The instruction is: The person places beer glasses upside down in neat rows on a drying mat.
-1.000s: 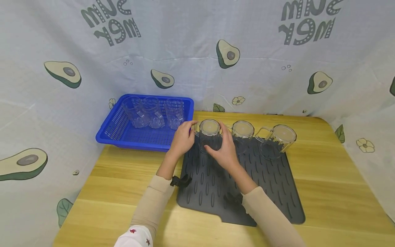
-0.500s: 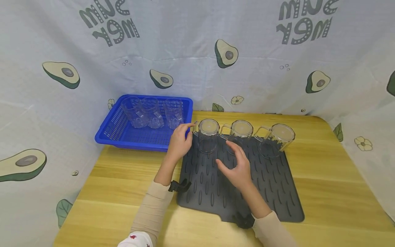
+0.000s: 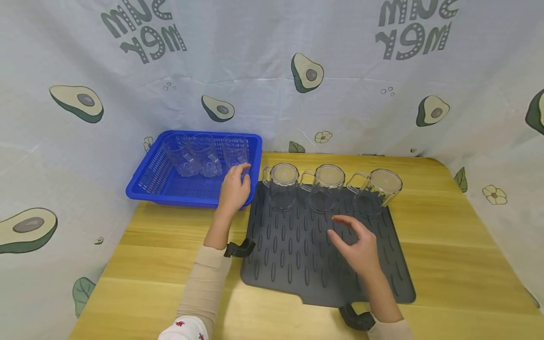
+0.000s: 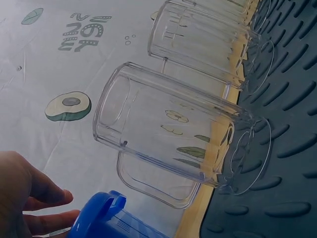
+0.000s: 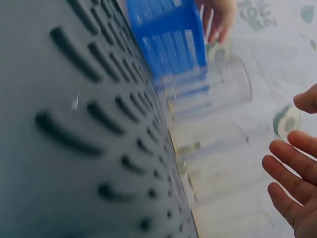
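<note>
Three clear glass mugs stand upside down in a row along the back of the dark ribbed mat: a left mug [image 3: 284, 187], a middle mug [image 3: 326, 189] and a right mug [image 3: 376, 192]. Their handles point left. My left hand [image 3: 235, 188] is over the right side of the blue basket [image 3: 187, 200], fingers relaxed, with its fingertips near the closest glass mug [image 3: 235, 148] in there. The left wrist view has that hand [image 4: 29, 198] beside the basket's rim [image 4: 96, 213]. My right hand [image 3: 359, 245] hovers above the mat [image 3: 289, 255], fingers loosely bent and holding nothing.
Inside the basket, two more glass mugs lean at the left, one of them a tilted mug [image 3: 180, 153]. A white curtain [image 3: 263, 61] printed with avocados hangs behind the wooden table [image 3: 459, 264].
Both hands have come away from the left mug, which stays standing on the mat. The left hand has moved left over the basket; the right hand has drawn back toward the lower right.
</note>
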`<state>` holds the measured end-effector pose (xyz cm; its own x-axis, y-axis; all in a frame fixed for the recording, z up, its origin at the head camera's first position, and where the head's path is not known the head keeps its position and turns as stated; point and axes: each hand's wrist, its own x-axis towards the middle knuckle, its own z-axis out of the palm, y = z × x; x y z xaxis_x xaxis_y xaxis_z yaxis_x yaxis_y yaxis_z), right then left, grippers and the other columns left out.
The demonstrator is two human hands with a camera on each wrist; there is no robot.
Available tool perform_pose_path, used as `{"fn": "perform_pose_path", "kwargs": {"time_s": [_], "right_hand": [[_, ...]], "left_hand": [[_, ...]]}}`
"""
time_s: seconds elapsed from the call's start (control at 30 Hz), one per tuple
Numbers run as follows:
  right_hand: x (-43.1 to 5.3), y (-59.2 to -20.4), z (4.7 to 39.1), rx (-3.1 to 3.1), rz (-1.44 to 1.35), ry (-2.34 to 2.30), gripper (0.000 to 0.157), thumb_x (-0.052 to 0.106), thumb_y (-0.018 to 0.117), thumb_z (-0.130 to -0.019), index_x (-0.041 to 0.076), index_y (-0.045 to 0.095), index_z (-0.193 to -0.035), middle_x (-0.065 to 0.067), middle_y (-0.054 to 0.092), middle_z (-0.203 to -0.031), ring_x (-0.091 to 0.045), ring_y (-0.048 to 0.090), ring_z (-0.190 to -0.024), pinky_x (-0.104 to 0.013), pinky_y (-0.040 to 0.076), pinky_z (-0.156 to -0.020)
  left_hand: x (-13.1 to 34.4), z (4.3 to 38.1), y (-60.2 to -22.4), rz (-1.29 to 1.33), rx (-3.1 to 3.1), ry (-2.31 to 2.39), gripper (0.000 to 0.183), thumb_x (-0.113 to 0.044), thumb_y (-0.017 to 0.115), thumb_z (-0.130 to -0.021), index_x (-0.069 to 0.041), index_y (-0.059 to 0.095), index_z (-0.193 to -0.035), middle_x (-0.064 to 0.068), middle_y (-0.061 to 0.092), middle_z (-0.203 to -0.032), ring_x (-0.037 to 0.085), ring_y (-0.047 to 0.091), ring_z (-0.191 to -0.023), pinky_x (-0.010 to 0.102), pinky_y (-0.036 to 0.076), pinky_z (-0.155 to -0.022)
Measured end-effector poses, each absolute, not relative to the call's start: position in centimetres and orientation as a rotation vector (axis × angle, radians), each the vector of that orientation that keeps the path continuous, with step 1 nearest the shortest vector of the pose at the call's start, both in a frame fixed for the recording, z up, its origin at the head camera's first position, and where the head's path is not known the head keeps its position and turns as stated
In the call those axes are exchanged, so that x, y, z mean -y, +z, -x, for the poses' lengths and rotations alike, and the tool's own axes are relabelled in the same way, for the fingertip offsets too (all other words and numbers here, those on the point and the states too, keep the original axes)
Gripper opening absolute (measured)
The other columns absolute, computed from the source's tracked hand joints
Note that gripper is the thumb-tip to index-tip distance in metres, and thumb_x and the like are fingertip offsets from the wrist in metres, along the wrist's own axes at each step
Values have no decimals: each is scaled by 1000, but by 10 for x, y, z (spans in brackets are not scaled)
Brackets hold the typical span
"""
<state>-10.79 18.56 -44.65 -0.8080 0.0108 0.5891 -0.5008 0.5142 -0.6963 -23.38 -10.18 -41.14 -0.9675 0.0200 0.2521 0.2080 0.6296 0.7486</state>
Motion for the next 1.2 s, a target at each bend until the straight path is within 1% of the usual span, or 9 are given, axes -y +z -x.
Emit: {"fn": "perform_pose_path", "kwargs": {"time_s": [0.1, 0.23, 0.3, 0.4, 0.47, 0.53, 0.6, 0.83, 1.2], "right_hand": [[-202, -456, 104, 2276, -323, 1249, 39, -14, 76, -72, -6, 66, -109, -20, 68, -104, 10, 50, -106, -8, 35, -92], [-219, -460, 94, 2380, -141, 1175, 35, -5, 76, -78, -3, 66, -112, -18, 68, -107, 12, 46, -107, -7, 32, -92], [-227, -460, 87, 2434, -17, 1147, 34, 0, 75, -82, -1, 65, -114, -17, 68, -110, 3, 50, -108, -10, 33, -92], [-240, -459, 76, 2511, 157, 1128, 35, 10, 72, -87, 1, 63, -120, -16, 66, -117, -19, 54, -117, -28, 39, -99], [-248, -460, 71, 2544, 231, 1140, 39, 15, 71, -90, 0, 60, -124, -20, 62, -122, -36, 51, -121, -45, 39, -101], [-255, -461, 66, 2583, 275, 1125, 43, 18, 69, -91, -1, 58, -127, -24, 58, -128, -45, 46, -125, -59, 36, -100], [-261, -463, 63, 2621, 295, 1094, 46, 21, 68, -92, -2, 56, -129, -29, 53, -131, -50, 43, -124, -64, 34, -98], [-270, -471, 53, 2765, 203, 931, 56, 23, 69, -90, -9, 49, -131, -36, 43, -135, -55, 38, -123, -68, 32, -95], [-273, -478, 55, 3048, 240, 872, 82, 34, 68, -90, -18, 29, -141, -41, 20, -145, -61, 19, -130, -72, 20, -101]], "left_hand": [[105, 237, -411, 158, 2633, -1235, 35, -9, 47, -98, -3, 57, -131, 18, 56, -130, 35, 53, -119, 51, 42, -97], [108, 241, -410, 102, 2644, -1216, 36, -9, 49, -97, -2, 57, -131, 18, 57, -129, 37, 53, -119, 51, 41, -98], [109, 244, -410, 71, 2665, -1210, 37, -10, 49, -97, -2, 55, -132, 18, 56, -130, 37, 53, -119, 50, 41, -98], [111, 249, -409, 18, 2721, -1203, 40, -13, 48, -97, -1, 52, -135, 18, 55, -131, 38, 52, -119, 50, 42, -98], [113, 252, -408, -9, 2767, -1205, 42, -16, 47, -98, 0, 49, -137, 18, 55, -132, 38, 52, -119, 50, 42, -98], [114, 256, -408, -33, 2816, -1208, 44, -18, 46, -98, 0, 47, -139, 19, 53, -133, 38, 51, -121, 50, 41, -99], [114, 259, -407, -55, 2863, -1225, 46, -21, 46, -100, -1, 44, -141, 19, 52, -135, 37, 50, -123, 51, 41, -99], [115, 264, -409, -96, 2955, -1332, 49, -26, 46, -102, -3, 40, -145, 18, 51, -138, 36, 48, -125, 51, 40, -100], [115, 274, -410, -78, 2993, -1456, 53, -30, 47, -102, 1, 40, -144, 19, 47, -142, 35, 44, -130, 49, 38, -104]]}}
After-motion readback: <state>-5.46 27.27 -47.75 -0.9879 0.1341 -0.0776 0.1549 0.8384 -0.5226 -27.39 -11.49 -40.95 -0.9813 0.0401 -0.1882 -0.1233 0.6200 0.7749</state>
